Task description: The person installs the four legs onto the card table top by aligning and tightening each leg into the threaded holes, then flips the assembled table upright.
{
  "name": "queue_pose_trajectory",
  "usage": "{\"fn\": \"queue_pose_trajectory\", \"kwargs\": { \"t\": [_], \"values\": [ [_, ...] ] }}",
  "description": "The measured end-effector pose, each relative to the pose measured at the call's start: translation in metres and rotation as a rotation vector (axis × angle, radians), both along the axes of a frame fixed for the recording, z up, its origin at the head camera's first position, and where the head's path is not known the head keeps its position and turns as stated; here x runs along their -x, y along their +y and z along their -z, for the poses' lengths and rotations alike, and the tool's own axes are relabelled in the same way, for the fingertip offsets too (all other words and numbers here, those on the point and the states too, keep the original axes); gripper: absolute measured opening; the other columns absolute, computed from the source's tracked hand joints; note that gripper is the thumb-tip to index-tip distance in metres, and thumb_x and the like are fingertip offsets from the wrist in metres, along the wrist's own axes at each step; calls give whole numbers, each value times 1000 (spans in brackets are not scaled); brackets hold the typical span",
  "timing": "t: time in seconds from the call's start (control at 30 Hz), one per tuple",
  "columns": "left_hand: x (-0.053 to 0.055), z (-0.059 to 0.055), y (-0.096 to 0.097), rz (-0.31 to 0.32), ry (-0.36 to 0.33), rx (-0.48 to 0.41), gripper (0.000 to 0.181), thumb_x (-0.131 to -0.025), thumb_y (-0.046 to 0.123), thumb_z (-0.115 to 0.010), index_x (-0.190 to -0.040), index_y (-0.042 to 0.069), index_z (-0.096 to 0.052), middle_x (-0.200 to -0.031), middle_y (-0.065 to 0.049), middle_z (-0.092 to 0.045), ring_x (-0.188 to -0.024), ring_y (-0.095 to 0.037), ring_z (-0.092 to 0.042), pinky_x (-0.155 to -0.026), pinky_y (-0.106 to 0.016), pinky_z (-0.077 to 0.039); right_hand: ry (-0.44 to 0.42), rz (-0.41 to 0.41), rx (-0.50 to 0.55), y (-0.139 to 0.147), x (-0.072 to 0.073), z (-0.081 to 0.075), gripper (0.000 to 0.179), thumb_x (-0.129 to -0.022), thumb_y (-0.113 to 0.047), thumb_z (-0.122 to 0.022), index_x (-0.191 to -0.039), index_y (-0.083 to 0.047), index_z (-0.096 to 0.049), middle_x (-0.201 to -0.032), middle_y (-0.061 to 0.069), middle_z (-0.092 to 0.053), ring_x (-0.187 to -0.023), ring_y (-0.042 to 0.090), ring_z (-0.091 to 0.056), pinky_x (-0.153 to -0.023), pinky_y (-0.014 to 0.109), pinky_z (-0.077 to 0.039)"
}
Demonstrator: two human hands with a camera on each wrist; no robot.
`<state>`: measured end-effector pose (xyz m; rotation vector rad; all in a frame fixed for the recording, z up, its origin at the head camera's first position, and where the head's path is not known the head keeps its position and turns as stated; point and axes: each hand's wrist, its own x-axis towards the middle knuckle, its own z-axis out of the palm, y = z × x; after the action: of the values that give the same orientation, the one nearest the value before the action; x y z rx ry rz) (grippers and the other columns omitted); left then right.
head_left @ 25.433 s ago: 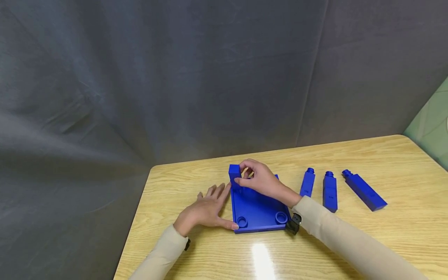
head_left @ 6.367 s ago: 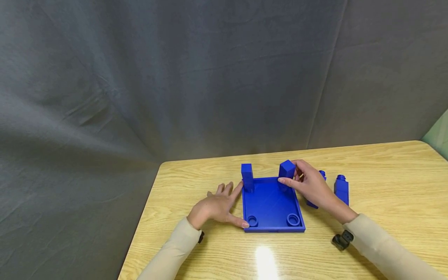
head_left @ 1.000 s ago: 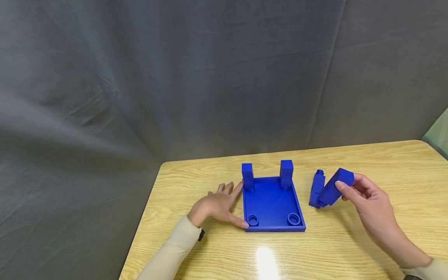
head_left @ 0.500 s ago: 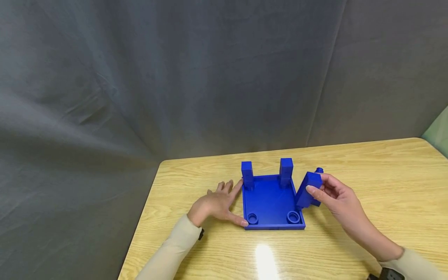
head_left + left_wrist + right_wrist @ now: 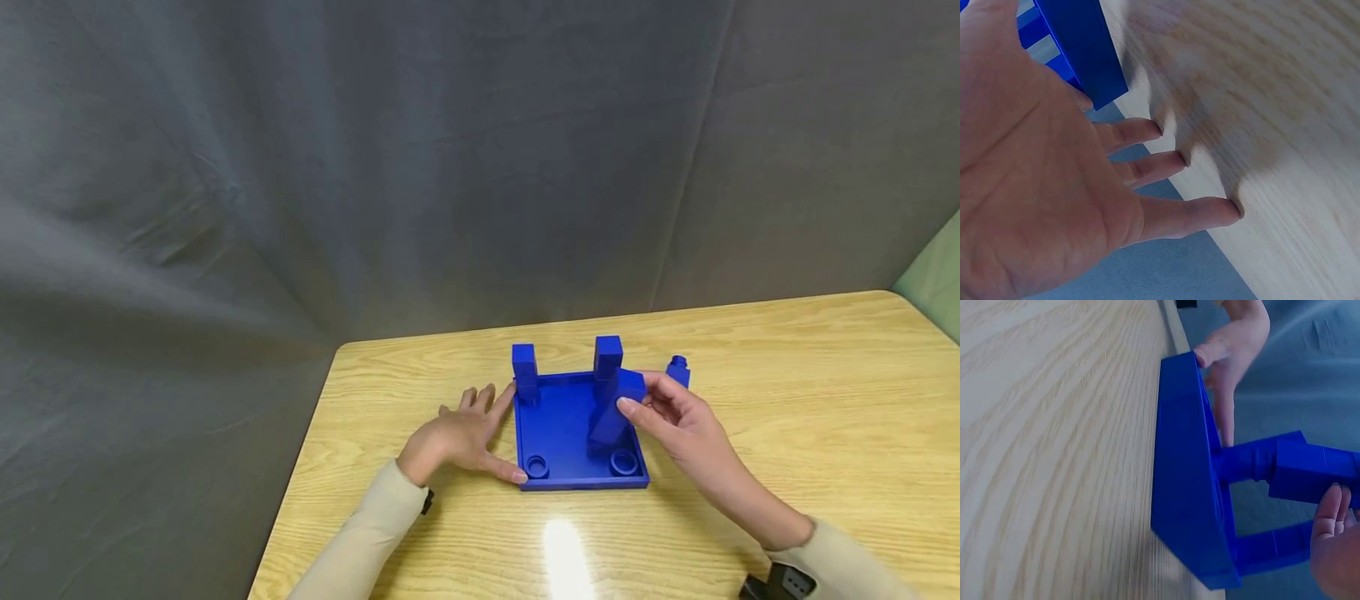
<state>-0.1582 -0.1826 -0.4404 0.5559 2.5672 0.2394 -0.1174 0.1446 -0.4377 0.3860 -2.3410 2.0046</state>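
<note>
The right hand (image 5: pixel 686 427) hides most of a lying block (image 5: pixel 678 370). It pinches a tilted block (image 5: pixel 621 407) over the right side of the tray (image 5: pixel 551 425); the low end is hard to see. Two posts (image 5: pixel 524 365) stand in the far corners. The left hand (image 5: pixel 459 439), fingers spread, touches the left edge.
</note>
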Motion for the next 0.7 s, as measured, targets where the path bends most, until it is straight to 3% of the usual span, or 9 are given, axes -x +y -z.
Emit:
{"fn": "queue_pose_trajectory", "kwargs": {
  "t": [0.33,0.7],
  "values": [
    [0,-1,2,-3,4,4,137,-85,79,-78,-177,28,9,-181,-20,-8,-164,-49,-10,-117,-83,-21,14,-75,33,-31,-4,4,31,-108,-8,-70,-137,0,-63,-98,6,-61,-79,16,-56,-68,23,-51],
    [0,1,0,2,12,16,136,-85,81,-77,-177,27,8,-181,-19,-10,-164,-47,-12,-116,-83,-24,63,-169,78,-55,-2,11,30,-109,-4,-68,-138,0,-63,-97,7,-57,-76,16,-54,-66,22,-48]
  ]
}}
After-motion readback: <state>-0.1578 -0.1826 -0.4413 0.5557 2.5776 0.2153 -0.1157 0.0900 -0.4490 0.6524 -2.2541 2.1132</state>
